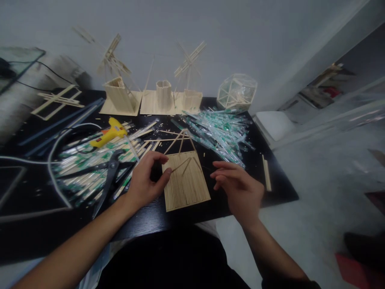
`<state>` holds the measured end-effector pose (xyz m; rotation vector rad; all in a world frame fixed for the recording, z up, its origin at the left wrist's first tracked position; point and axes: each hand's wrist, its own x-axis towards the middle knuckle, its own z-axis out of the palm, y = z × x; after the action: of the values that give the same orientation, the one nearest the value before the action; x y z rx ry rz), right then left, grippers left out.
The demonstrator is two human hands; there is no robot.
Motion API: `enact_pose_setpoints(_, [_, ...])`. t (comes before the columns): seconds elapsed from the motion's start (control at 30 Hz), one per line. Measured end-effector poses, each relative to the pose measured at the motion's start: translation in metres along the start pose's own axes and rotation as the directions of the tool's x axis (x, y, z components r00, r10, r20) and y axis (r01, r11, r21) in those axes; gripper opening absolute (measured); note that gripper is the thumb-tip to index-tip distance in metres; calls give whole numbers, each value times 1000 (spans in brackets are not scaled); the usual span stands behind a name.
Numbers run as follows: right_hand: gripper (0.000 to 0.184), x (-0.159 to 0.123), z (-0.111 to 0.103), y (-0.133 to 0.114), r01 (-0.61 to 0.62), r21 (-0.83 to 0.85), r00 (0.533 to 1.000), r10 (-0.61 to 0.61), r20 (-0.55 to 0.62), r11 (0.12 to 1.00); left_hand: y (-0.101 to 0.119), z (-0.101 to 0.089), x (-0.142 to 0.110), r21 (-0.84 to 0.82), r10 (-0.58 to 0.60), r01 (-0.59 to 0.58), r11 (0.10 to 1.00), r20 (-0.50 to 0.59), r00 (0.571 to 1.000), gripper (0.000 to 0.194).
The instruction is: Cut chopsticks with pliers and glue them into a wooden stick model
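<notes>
A flat wooden panel [186,182] made of thin sticks side by side lies on the black table [36,233] in front of me, with a few loose sticks on top. My left hand [146,178] rests at the panel's left edge, fingers curled and pinched against it. My right hand [237,186] hovers just right of the panel, fingers loosely bent and apart, holding nothing that I can see.
Black shears [110,170] and a yellow glue gun [110,132] lie on a heap of sticks to the left. A pile of clear wrappers [221,132] sits at right. Stick windmill models [120,94] and a geodesic frame [237,92] stand along the wall.
</notes>
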<state>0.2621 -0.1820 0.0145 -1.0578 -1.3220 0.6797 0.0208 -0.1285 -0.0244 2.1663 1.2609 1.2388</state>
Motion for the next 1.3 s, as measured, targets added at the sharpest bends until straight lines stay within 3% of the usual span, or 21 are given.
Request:
enact_pose_setpoints(0.13, [8,1,2,-6,-49,90,997,43,68,995,-2,-1,0,-1,20,-20,1000,3,1000,18])
enact_pose_setpoints(0.37, [6,-3,-3,-6,-25,63,978,11,208,998,0,-1,0,-3,20,-20,1000,9,1000,17])
enact_pose_setpoints(0.73, [7,-2,8,-8,10,65,893,-39,447,998,0,0,0,-4,17,-17,1000,-1,1000,17])
enact_pose_setpoints(1.3, [4,-12,29,6,-78,-48,872,92,481,996,1,0,0,-12,13,-13,1000,15,1000,15])
